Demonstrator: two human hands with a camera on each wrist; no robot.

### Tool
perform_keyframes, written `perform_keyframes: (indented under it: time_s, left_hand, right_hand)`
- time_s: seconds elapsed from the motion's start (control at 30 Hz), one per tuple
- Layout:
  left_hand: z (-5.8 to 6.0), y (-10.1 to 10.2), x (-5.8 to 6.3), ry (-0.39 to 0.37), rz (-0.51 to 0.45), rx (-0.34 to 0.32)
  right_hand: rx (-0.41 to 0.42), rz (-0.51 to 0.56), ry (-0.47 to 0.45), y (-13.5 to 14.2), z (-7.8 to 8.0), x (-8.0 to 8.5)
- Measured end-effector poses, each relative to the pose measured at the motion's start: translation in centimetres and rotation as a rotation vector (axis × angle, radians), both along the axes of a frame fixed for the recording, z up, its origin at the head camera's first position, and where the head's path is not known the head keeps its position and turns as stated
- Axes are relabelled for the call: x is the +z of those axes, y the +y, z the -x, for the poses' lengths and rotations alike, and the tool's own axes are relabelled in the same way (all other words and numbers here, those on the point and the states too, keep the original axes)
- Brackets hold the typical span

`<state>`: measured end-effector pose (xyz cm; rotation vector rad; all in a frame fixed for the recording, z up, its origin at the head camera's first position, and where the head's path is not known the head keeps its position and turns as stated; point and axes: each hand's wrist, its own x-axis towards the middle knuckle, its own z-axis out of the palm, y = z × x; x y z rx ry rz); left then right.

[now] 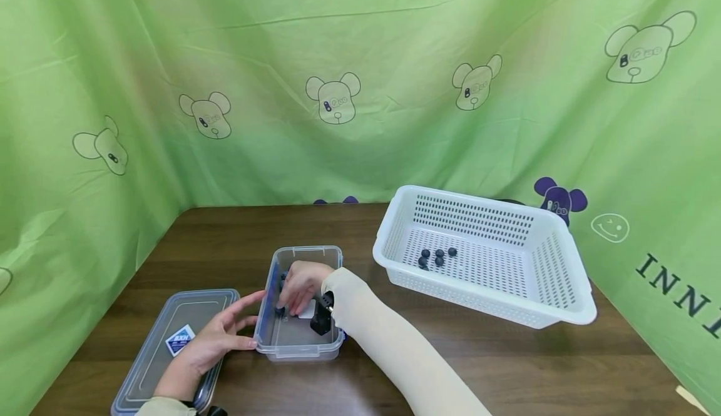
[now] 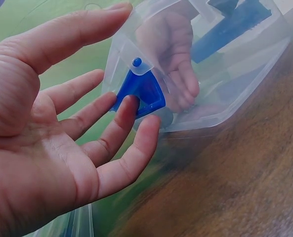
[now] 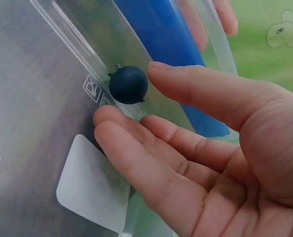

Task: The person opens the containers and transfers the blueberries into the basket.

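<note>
A clear plastic box [image 1: 298, 352] with blue latches stands on the table, and my right hand [image 1: 304, 283] reaches down into it. In the right wrist view, a small dark blue berry-like ball [image 3: 129, 86] with little nubs lies by the box wall, between my thumb and loosely bent fingers, not visibly pinched. Another dark ball [image 1: 284, 276] shows farther back in the box. Outside the left wall, my left hand [image 1: 216, 338] is spread, its fingertips at the wall; the left wrist view has them by a blue latch [image 2: 156, 101].
To the right sits a white perforated basket [image 1: 484, 284] holding several dark balls [image 1: 439, 253]. A clear lid [image 1: 152, 366] with a blue-and-white sticker lies at the left, partly under my left arm. Green printed cloth [image 1: 360, 153] hangs behind the brown wooden table [image 1: 372, 378].
</note>
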<state>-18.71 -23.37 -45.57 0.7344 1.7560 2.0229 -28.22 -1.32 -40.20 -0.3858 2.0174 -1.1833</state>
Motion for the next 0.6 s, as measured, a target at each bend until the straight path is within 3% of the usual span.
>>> perform_keyframes:
  time_s: [0.13, 0.6]
  left_hand:
    - [0.0, 0.0, 0.0, -0.001, -0.004, 0.003]
    - [-0.2, 0.1, 0.2, -0.002, 0.002, 0.009]
  right_hand:
    - [-0.019, -0.032, 0.032, -0.6, -0.2, -0.1]
    - [-0.039, -0.024, 0.022, -1.2, -0.3, -0.4]
